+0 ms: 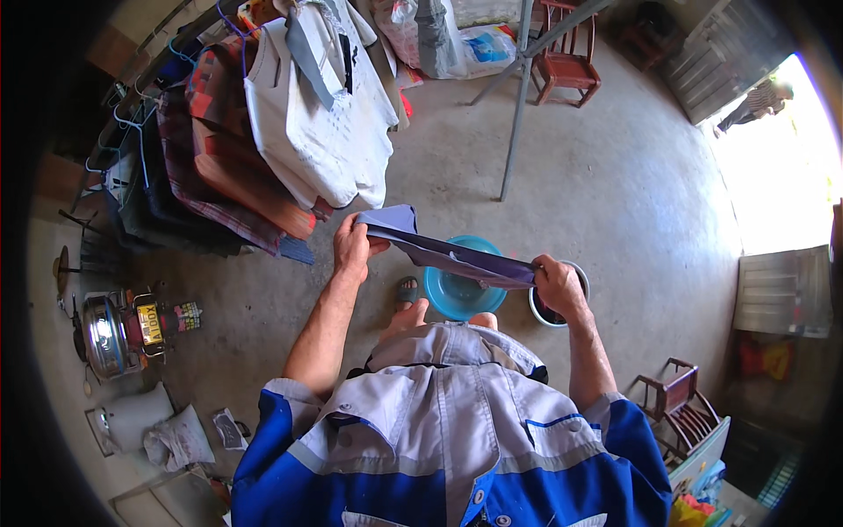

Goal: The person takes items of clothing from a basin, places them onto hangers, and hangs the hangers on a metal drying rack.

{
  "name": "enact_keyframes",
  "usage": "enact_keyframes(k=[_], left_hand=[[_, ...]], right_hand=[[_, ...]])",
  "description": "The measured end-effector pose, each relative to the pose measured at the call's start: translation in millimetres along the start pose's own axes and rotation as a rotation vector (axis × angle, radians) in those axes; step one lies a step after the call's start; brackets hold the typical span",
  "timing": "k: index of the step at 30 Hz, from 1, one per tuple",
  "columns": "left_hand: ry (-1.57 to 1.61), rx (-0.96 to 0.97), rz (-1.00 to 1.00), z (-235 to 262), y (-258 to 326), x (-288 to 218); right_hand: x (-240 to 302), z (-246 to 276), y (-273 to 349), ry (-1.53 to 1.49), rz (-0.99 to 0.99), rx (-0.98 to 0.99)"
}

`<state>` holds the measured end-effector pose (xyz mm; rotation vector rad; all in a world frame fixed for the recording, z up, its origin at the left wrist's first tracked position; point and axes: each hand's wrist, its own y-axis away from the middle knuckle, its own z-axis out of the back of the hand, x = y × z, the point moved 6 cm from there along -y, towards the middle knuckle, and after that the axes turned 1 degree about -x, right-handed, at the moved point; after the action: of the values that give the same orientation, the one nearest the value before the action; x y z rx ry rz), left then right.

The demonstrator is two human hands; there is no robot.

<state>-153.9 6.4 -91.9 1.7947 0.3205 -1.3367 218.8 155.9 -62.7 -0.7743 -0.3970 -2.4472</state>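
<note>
A purple-grey cloth [457, 257], perhaps a garment, is stretched between my two hands in front of me. My left hand [354, 249] grips its left end, where a lighter lavender flap stands up. At the other end, my right hand [559, 286] is closed on the cloth's edge. Below the cloth a turquoise basin [465, 303] rests on the floor, partly covered by it. Under my right hand is a white-rimmed bucket [536, 307] with something dark inside, which I cannot make out.
Clothes hang on a rack at the left, a white shirt [320, 114] foremost. Grey metal poles [513, 132] stand ahead, near a red wooden chair [566, 66]. Another wooden chair [680, 395] is at the right. A motorcycle [114, 334] is at the left; a person [760, 104] is by the bright doorway.
</note>
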Motion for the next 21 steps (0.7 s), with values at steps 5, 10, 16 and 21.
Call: enact_keyframes(k=[5, 10, 16, 21], left_hand=[[0.058, 0.022, -0.209, -22.0, 15.4, -21.6], [-0.390, 0.293, -0.569, -79.4, 72.5, -58.5], [-0.576, 0.540, -0.818, -132.2, 126.3, -66.1], [-0.574, 0.534, -0.673, -124.3, 120.0, -70.6]], right_hand=[[-8.7, -27.3, 11.4, 0.042, -0.002, 0.110], [23.0, -56.5, 19.0, 0.153, 0.116, 0.417], [138.0, -5.7, 0.9, -0.541, 0.279, 0.108], [139.6, -10.0, -1.6, -0.544, 0.199, 0.219]])
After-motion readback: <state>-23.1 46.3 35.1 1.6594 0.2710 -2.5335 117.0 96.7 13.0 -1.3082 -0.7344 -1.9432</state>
